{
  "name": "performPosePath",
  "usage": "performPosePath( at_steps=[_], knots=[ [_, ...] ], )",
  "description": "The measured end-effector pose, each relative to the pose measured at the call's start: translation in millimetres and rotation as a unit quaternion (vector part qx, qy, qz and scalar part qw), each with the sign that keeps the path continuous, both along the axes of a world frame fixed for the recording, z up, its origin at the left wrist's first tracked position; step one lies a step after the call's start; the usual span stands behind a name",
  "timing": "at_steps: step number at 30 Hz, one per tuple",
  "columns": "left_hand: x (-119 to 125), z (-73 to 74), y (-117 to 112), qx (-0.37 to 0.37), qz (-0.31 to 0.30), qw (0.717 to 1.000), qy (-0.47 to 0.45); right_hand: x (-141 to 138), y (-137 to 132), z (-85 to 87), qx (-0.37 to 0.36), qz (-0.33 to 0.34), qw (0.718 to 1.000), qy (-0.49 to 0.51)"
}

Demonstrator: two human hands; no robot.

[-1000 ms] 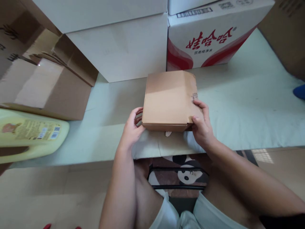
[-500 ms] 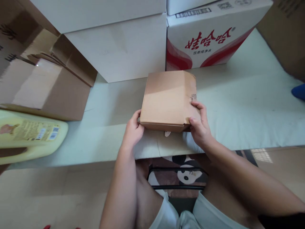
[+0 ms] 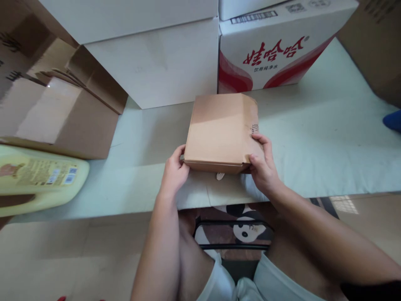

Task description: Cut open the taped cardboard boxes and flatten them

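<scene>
A small brown cardboard box (image 3: 216, 129) is held between my two hands near the front edge of the pale green surface. Its lid is closed, and dark print shows on its right side. My left hand (image 3: 176, 169) grips the near left corner, fingers bent behind the side and thumb at the front. On the right side, my right hand (image 3: 263, 163) has its fingers and thumb closed on the near right corner. A small whitish piece (image 3: 220, 176) shows under the box's front edge; I cannot tell what it is.
Behind stand a plain white carton (image 3: 163, 62) and a white-and-red carton (image 3: 272, 54). On the left are brown cardboard boxes (image 3: 90, 113) and a yellow jug (image 3: 59, 179). A blue object (image 3: 393, 121) lies at the right edge. The surface (image 3: 319, 154) is cloth-covered.
</scene>
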State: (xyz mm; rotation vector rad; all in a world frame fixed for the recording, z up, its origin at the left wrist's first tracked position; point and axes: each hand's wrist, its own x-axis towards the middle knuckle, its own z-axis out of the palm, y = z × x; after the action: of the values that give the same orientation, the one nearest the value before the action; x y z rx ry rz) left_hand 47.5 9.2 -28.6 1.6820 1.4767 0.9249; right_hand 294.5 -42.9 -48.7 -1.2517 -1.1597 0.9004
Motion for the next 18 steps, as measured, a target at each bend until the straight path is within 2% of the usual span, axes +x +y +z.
performPosePath(
  at_steps=[10,18],
  knots=[
    [-2.2,-5.7,-0.5,0.016,-0.004,1.0,-0.001,0.4,-0.5,-3.0,0.011,0.006,1.0,-0.007],
    [-2.0,-5.7,-2.5,0.021,-0.006,1.0,0.013,0.3,-2.6,1.2,-0.016,0.006,1.0,-0.018]
  ],
)
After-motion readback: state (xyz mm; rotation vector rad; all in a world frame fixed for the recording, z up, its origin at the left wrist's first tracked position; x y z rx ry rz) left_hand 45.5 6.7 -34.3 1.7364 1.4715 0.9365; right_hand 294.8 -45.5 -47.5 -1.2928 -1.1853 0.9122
